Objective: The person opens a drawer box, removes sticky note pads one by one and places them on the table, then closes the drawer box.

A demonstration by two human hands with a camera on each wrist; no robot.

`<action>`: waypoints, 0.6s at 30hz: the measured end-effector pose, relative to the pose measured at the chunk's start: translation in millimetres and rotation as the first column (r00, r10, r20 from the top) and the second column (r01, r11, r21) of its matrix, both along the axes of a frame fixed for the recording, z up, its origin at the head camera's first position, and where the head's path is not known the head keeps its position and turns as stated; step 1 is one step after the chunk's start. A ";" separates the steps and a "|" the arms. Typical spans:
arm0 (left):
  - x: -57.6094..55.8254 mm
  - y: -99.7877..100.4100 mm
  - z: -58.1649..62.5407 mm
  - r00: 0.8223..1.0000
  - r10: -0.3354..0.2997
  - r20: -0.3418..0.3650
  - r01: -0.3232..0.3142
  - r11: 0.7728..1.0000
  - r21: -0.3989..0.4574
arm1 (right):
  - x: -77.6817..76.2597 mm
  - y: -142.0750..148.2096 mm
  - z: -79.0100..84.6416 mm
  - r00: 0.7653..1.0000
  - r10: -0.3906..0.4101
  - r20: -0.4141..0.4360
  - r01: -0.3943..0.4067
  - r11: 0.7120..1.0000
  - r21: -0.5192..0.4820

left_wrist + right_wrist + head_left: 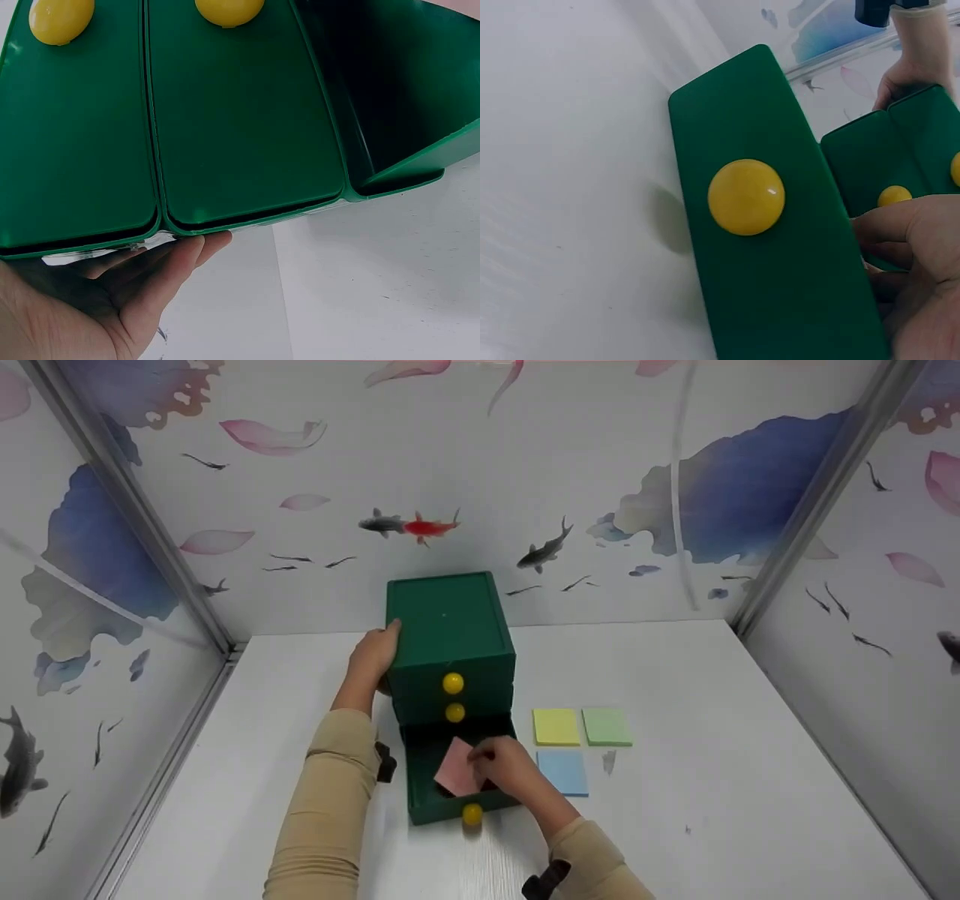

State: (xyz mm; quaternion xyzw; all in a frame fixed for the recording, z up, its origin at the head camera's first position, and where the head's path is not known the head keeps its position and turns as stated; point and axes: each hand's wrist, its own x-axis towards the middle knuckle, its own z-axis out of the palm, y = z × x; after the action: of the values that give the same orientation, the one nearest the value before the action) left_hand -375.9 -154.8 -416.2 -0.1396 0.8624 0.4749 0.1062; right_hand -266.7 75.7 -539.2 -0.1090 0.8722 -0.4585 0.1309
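A green cabinet (450, 619) of three stacked drawers with yellow knobs stands on the white table. Its bottom drawer (435, 814) is pulled out, while the upper two are closed. My left hand (373, 654) touches the cabinet's left side; in the left wrist view the fingers (176, 274) lie against that side. Inside the open drawer, my right hand (504, 765) pinches a pink sticky note pad (454, 769), which is tilted. In the right wrist view the pad is hidden behind the drawer front (780, 277) and the right hand (922, 262).
Right of the drawer lie a yellow sticky note pad (556, 727), a green sticky note pad (607, 727) and a blue sticky note pad (566, 772). The blue one is close to my right forearm. White walls printed with fish and petals enclose the table (712, 750).
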 end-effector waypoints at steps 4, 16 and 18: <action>-1.1 0.3 0.9 1.000 0.005 0.010 -0.005 1.000 -0.004 | 2.0 4.2 10.5 0.999 -0.017 -0.029 0.015 0.997 -0.077; 0.0 -0.8 -0.7 1.000 -0.005 0.006 0.005 1.000 -0.010 | 12.8 23.3 35.5 0.989 -0.098 -0.110 0.075 0.977 -0.198; 0.7 -0.7 -0.5 1.000 -0.008 0.007 0.008 1.000 -0.010 | 15.3 28.3 37.1 0.987 -0.099 -0.129 0.071 0.976 -0.206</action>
State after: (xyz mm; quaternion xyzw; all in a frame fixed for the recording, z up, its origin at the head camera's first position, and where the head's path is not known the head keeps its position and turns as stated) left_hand -375.3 -155.5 -416.6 -0.1386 0.8648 0.4697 0.1105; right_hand -251.4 104.0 -502.1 -0.1157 0.8323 -0.5407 0.0385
